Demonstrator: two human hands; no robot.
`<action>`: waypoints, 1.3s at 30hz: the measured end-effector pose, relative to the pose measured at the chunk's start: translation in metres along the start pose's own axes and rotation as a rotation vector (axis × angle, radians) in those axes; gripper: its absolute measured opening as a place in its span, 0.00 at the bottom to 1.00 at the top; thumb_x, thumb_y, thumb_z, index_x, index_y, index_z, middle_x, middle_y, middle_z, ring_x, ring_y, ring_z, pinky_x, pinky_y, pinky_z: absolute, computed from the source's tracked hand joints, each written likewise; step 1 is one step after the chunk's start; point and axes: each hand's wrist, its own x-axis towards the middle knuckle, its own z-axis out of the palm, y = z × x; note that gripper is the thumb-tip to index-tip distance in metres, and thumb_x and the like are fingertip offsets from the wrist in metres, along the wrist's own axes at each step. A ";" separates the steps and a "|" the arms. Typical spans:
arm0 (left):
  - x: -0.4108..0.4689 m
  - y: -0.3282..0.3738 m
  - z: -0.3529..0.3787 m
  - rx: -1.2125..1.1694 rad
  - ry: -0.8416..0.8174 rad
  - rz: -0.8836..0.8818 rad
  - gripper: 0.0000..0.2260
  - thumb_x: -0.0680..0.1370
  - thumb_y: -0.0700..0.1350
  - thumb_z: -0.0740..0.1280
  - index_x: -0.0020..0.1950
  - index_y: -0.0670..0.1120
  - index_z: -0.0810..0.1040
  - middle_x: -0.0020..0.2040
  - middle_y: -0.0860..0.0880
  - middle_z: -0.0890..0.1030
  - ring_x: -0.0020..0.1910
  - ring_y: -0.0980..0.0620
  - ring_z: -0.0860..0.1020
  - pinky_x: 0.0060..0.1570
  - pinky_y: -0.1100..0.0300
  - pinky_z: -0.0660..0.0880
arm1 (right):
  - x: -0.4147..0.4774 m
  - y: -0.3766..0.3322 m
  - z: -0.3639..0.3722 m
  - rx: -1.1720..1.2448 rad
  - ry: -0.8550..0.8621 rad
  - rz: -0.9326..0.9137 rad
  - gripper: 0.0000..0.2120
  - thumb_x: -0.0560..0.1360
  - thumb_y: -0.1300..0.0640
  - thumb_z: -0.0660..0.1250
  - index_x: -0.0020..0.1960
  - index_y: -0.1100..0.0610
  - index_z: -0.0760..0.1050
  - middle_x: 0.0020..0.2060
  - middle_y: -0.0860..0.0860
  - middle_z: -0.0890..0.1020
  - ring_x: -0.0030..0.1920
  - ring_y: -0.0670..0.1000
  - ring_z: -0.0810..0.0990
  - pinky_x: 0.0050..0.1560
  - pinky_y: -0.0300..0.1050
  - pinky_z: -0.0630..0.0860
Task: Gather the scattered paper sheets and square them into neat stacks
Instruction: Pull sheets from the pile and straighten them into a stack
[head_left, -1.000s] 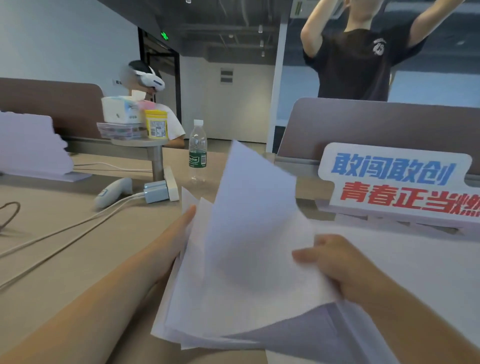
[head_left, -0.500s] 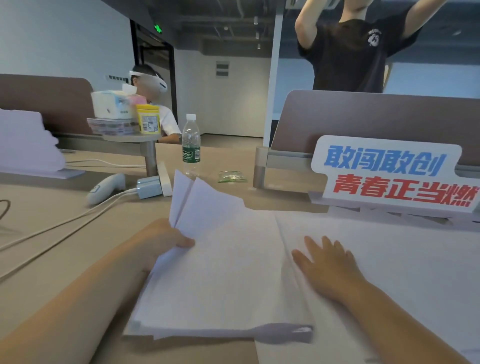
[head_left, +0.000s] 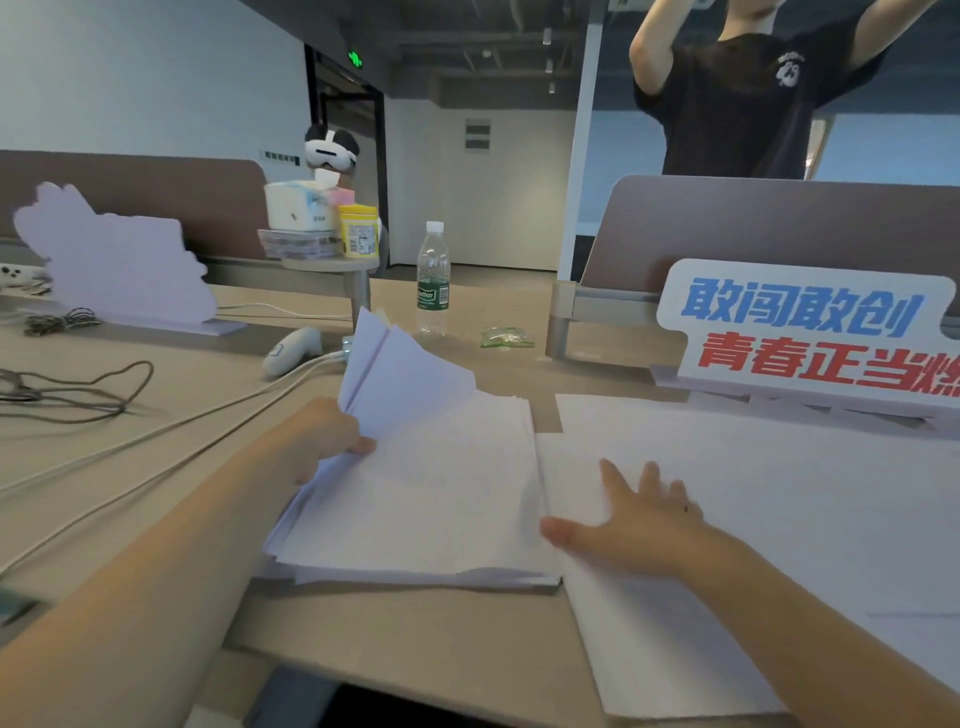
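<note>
The fingers (head_left: 358, 444) of the left hand (head_left: 330, 434) curl round the left edge of a paper stack (head_left: 431, 509), whose top sheets stand raised and fanned. The right hand (head_left: 641, 527) lies flat with its fingers straight and spread, on loose sheets (head_left: 779, 493) just right of the stack. Both lie on the table (head_left: 156, 467).

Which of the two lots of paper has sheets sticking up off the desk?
The left pile, which the left hand grips at its edge: its far sheets fan upward. The sheets on the right lie flat under the right hand.
</note>
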 end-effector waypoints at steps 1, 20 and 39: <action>-0.003 -0.002 -0.003 -0.002 -0.006 0.000 0.23 0.70 0.39 0.75 0.62 0.37 0.73 0.58 0.39 0.76 0.57 0.38 0.73 0.59 0.49 0.72 | 0.000 0.002 0.001 0.006 -0.001 0.018 0.56 0.60 0.19 0.54 0.78 0.48 0.41 0.77 0.57 0.45 0.76 0.64 0.45 0.74 0.59 0.48; -0.089 -0.021 -0.009 -0.373 -0.239 -0.070 0.14 0.74 0.35 0.67 0.60 0.35 0.75 0.54 0.36 0.80 0.48 0.40 0.80 0.53 0.47 0.76 | -0.042 -0.049 -0.081 1.026 -0.126 -0.216 0.27 0.76 0.42 0.62 0.66 0.61 0.72 0.47 0.54 0.76 0.43 0.53 0.75 0.45 0.45 0.74; -0.054 -0.008 0.011 -0.242 -0.186 -0.094 0.29 0.66 0.45 0.76 0.64 0.39 0.72 0.61 0.41 0.74 0.60 0.38 0.74 0.63 0.45 0.72 | -0.010 -0.043 0.002 0.116 0.101 -0.130 0.32 0.75 0.33 0.53 0.63 0.58 0.71 0.63 0.56 0.75 0.63 0.59 0.72 0.63 0.52 0.69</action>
